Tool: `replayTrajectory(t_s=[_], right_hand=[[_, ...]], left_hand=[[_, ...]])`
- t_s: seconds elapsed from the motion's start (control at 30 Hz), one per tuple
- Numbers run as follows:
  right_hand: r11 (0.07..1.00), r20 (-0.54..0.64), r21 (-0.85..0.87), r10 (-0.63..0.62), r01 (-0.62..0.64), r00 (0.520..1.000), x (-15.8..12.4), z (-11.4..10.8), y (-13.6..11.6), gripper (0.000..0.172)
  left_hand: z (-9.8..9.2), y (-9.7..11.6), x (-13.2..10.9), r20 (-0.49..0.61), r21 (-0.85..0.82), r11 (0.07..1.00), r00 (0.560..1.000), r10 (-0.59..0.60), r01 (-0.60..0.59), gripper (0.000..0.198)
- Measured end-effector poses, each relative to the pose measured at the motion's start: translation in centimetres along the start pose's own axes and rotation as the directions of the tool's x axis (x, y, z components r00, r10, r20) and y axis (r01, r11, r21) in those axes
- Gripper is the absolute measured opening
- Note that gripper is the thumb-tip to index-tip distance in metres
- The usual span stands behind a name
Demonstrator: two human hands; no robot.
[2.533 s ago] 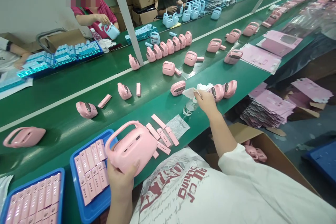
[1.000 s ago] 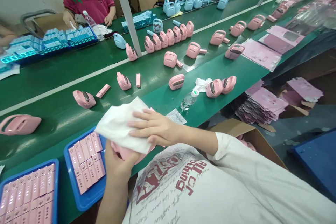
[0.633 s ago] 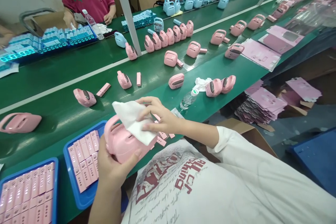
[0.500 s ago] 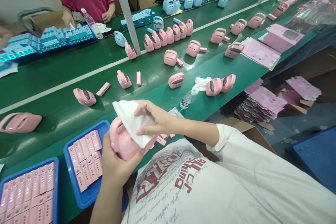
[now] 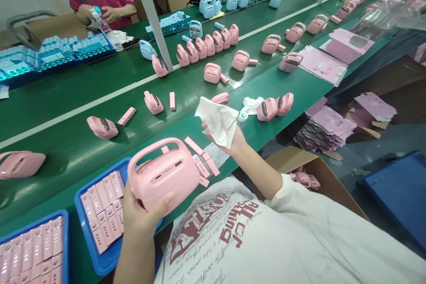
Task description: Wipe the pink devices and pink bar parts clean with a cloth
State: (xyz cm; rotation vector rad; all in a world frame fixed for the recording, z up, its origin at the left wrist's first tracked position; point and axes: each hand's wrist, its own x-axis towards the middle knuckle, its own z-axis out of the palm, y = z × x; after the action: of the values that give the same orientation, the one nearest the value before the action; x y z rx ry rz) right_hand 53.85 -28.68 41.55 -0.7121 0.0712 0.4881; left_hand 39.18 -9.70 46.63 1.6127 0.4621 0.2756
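My left hand (image 5: 143,213) is wrapped round a pink portable speaker (image 5: 169,177) with a loop handle, thumb across its lower face. Slots and ports show along the side turned toward me. To the right and a little farther off, my right hand (image 5: 234,140) grips a white cloth (image 5: 218,122), which hangs over most of its fingers. Cloth and speaker are apart. Several small pink boxy pieces (image 5: 201,166) lie on the green table just beyond the speaker's right end.
Blue trays (image 5: 96,270) of pink pieces stand at the left. More pink speakers (image 5: 208,44) are spread along the green conveyor (image 5: 133,102). A bottle (image 5: 242,117) is partly behind my right hand. An open carton (image 5: 282,159) sits below the table edge. Co-workers sit across the line.
My right hand has lifted the cloth off the speaker and moved right and away. The speaker has turned in my left hand, so its handle and port side now show.
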Motion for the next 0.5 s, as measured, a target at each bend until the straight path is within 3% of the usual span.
replayTrajectory(t_s=[0.13, 0.2, 0.23, 0.3, 0.33, 0.37, 0.4, 0.43, 0.5], right_hand=[[0.972, -0.065, -0.107, -0.217, 0.210, 0.974, -1.7, -3.3, -2.7, 0.068], [0.889, -0.127, -0.293, -0.400, 0.351, 0.908, -2.0, -5.6, -4.0, 0.069], [0.809, -0.172, -0.422, -0.515, 0.410, 0.839, -1.9, -6.8, -4.5, 0.065], [0.551, -0.194, -0.714, -0.748, 0.432, 0.634, -1.3, -9.2, -5.3, 0.055], [0.387, -0.141, -0.839, -0.833, 0.382, 0.535, -0.9, -10.4, -5.6, 0.052], [0.219, -0.048, -0.927, -0.875, 0.305, 0.482, -0.4, -11.4, -5.6, 0.048], [0.061, 0.058, -0.972, -0.872, 0.226, 0.486, 0.0, -12.3, -5.5, 0.044], [-0.073, 0.152, -0.983, -0.830, 0.167, 0.537, 0.3, -13.0, -5.2, 0.041], [-0.231, 0.261, -0.964, -0.712, 0.133, 0.652, 0.9, -13.9, -4.3, 0.039]], left_hand=[[0.1, -0.5, 0.2, 0.006, -0.003, 1.000, 1.000, -0.010, 0.010, 0.076], [0.1, -0.7, 0.4, 0.016, -0.003, 1.000, 1.000, -0.020, 0.020, 0.077], [0.1, -0.7, 0.5, 0.023, -0.004, 1.000, 0.999, -0.031, 0.031, 0.078], [0.2, -0.7, 0.6, 0.032, 0.002, 0.999, 0.998, -0.054, 0.054, 0.080], [0.3, -0.8, 0.7, 0.030, 0.011, 0.998, 0.998, -0.061, 0.061, 0.081], [0.4, -0.9, 0.8, 0.026, 0.023, 0.998, 0.998, -0.065, 0.064, 0.080], [0.4, -1.1, 0.9, 0.023, 0.036, 0.998, 0.998, -0.061, 0.060, 0.080], [0.3, -1.5, 1.0, 0.024, 0.041, 0.998, 0.998, -0.052, 0.051, 0.079], [-0.1, -2.7, 1.3, 0.033, 0.042, 0.999, 0.999, -0.021, 0.019, 0.080]])
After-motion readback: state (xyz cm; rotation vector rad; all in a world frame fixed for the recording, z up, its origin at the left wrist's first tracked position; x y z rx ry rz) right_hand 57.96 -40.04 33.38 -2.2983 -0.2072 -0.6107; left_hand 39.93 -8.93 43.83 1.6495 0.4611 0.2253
